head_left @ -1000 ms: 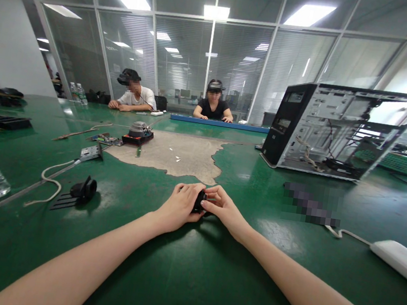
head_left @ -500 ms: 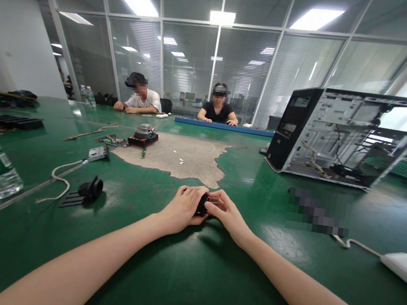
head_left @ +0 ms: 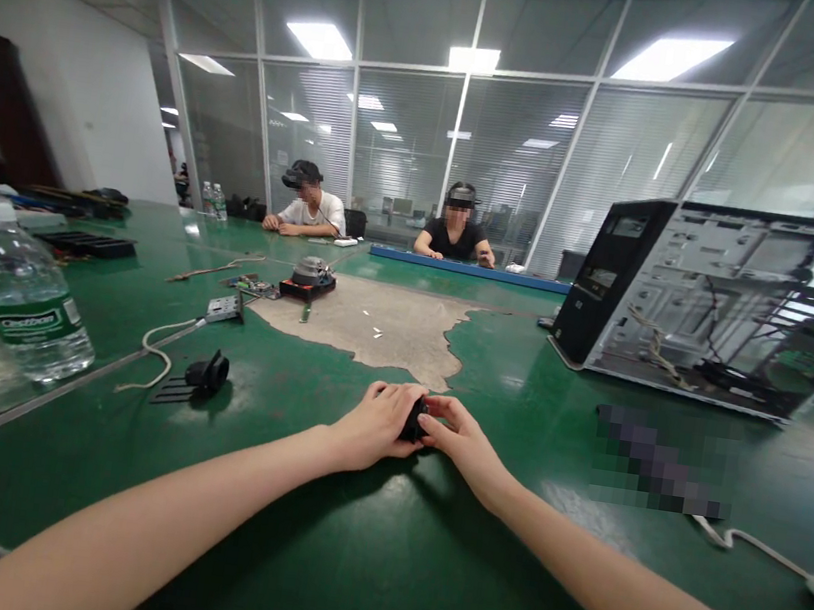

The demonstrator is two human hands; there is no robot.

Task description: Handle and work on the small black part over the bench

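Note:
Just above the green tabletop, my left hand [head_left: 379, 427] is closed around a small black part [head_left: 413, 419], its fingers over the top and the thumb below. From the other side my right hand [head_left: 459, 442] grips the same part between thumb and fingertips. Most of the part is covered by my fingers, so its exact kind cannot be made out. To the left lies a black plastic piece with a round collar and flat prongs [head_left: 206, 375], apart from both hands.
A water bottle [head_left: 29, 302] stands at left. A metal bracket [head_left: 225, 308] with a cable lies behind the pronged piece. Farther back is a heatsink-like unit [head_left: 309, 276]. An opened computer case [head_left: 607, 283] stands at right. Two people [head_left: 454, 236] sit across the green table [head_left: 338, 578].
My view has tilted up and turned left, so the scene sits lower and further right. Both hands stay on the black part. One person across the table has raised a hand.

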